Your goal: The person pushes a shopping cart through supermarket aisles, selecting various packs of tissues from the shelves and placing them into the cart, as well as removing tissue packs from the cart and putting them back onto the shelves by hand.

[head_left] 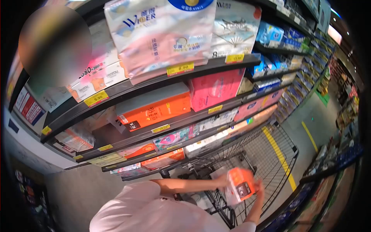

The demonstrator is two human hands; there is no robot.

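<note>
An orange and white pack of tissues [241, 183] is held over the shopping cart [282, 170], slightly tilted. My left hand [222, 181] grips its left side, with the fingers partly hidden and blurred. On the pack's right side my right hand [258, 189] is closed against the edge. Beneath the pack, the cart's black wire basket spreads forward and to the right. A similar orange tissue pack [158, 110] lies on the middle shelf.
Store shelves [216, 63] with tissue packs and yellow price tags run along the left and ahead. A pink pack [214, 89] sits beside the orange one. Another shelf [328, 170] borders the aisle on the right. Yellow lines [309, 135] mark the floor.
</note>
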